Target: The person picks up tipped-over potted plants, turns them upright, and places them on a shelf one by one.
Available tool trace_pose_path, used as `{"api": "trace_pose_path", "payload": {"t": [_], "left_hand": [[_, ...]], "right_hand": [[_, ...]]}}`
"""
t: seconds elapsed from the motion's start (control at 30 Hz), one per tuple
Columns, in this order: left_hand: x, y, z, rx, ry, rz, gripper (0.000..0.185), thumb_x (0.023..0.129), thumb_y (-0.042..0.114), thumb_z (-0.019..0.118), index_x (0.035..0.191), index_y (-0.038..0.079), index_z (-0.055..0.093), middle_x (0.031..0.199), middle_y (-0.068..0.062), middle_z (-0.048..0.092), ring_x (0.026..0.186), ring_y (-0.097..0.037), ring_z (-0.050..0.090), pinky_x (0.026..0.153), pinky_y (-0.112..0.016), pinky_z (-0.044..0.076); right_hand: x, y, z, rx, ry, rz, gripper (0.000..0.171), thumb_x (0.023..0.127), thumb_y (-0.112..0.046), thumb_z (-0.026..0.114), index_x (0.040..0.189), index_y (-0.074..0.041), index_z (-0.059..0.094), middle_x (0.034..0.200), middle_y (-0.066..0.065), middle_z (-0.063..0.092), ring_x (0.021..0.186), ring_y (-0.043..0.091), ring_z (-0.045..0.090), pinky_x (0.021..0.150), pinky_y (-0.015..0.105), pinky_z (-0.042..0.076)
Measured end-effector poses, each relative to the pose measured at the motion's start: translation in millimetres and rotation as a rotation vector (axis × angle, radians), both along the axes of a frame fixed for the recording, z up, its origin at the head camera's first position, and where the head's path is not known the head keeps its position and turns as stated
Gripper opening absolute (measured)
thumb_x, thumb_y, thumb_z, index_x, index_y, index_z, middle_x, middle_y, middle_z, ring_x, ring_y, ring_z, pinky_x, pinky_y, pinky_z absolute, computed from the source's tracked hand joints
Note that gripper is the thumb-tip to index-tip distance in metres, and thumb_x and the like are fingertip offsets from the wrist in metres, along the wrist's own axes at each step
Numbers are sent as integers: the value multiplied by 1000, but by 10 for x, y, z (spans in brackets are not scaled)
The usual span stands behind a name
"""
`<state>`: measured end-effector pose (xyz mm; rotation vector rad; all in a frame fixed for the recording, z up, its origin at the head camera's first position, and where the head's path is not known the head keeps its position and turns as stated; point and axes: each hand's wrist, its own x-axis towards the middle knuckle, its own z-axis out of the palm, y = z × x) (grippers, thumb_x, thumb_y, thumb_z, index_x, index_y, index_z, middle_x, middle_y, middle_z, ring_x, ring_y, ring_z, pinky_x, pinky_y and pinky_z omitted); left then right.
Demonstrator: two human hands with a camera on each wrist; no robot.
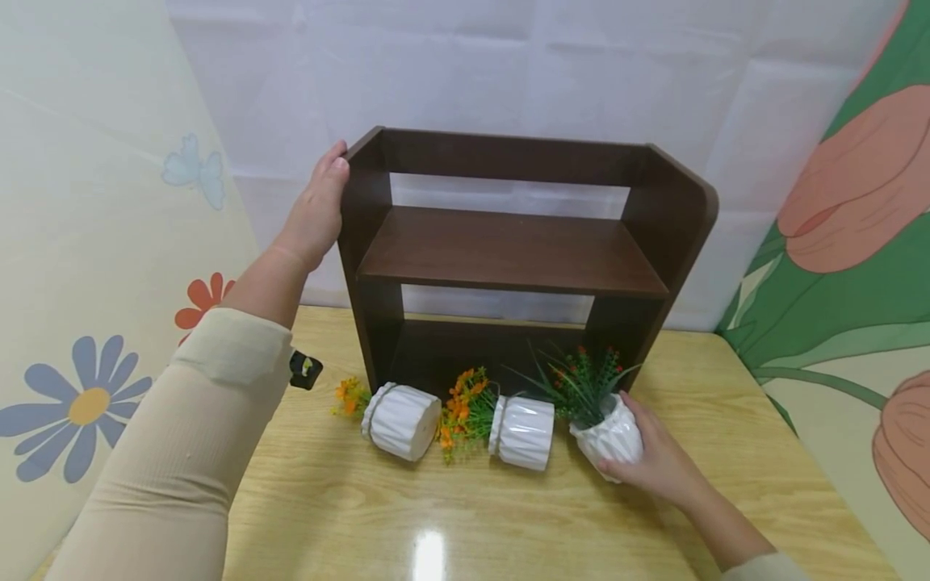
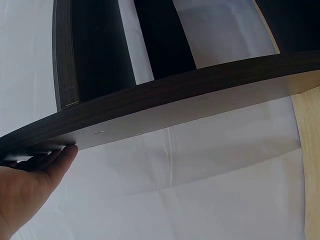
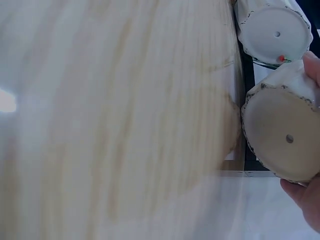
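Note:
A dark brown wooden shelf unit (image 1: 508, 250) stands at the back of the light wood table (image 1: 465, 516). My left hand (image 1: 316, 211) grips its left side panel near the top; in the left wrist view the fingers (image 2: 47, 162) curl round the panel's edge (image 2: 165, 92). Three white ribbed pots with fake plants lie tipped in front of the shelf. My right hand (image 1: 654, 460) grips the rightmost pot (image 1: 610, 436), which holds green leaves with red buds; its round base (image 3: 282, 137) shows in the right wrist view. The middle pot (image 1: 523, 432) and left pot (image 1: 401, 420) have orange flowers.
A white sheet (image 1: 508, 73) hangs behind the shelf. Flower-patterned panels stand at the left (image 1: 87, 242) and right (image 1: 857, 242). A small black object (image 1: 305, 369) lies on the table near my left sleeve. The middle pot's base (image 3: 275, 30) shows beside the held one.

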<state>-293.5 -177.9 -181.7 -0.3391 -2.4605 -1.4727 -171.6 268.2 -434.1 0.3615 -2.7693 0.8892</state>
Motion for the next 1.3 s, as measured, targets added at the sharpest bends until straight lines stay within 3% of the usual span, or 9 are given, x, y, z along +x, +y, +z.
{"api": "trace_pose_path", "payload": {"t": [0.33, 0.63, 0.97, 1.3], "left_hand": [[3, 6, 6, 3, -4, -3, 58, 104, 50, 12, 159, 30, 6, 167, 5, 2, 154, -20, 2, 123, -54, 3], [-3, 8, -5, 4, 8, -12, 58, 105, 49, 12, 159, 29, 6, 167, 4, 3, 154, -20, 2, 123, -53, 3], [-7, 15, -13, 10, 7, -17, 58, 104, 50, 12, 159, 30, 5, 167, 4, 2, 154, -21, 2, 122, -56, 3], [-9, 13, -11, 14, 1, -9, 58, 104, 50, 12, 159, 31, 5, 167, 3, 3, 154, -22, 2, 122, -56, 3]], "right_hand": [[58, 19, 19, 23, -23, -41, 108, 64, -37, 89, 146, 5, 33, 134, 32, 49, 110, 43, 58, 84, 53, 51], [98, 40, 7, -9, -9, -44, 110, 63, -34, 91, 145, 8, 31, 131, 31, 52, 111, 42, 57, 86, 54, 50], [149, 81, 15, -51, -17, -32, 111, 63, -30, 91, 149, 2, 28, 129, 29, 55, 107, 39, 59, 84, 51, 50], [188, 175, -5, -96, -66, -29, 109, 66, -24, 90, 150, 0, 24, 132, 33, 51, 112, 44, 56, 88, 56, 48]]}}
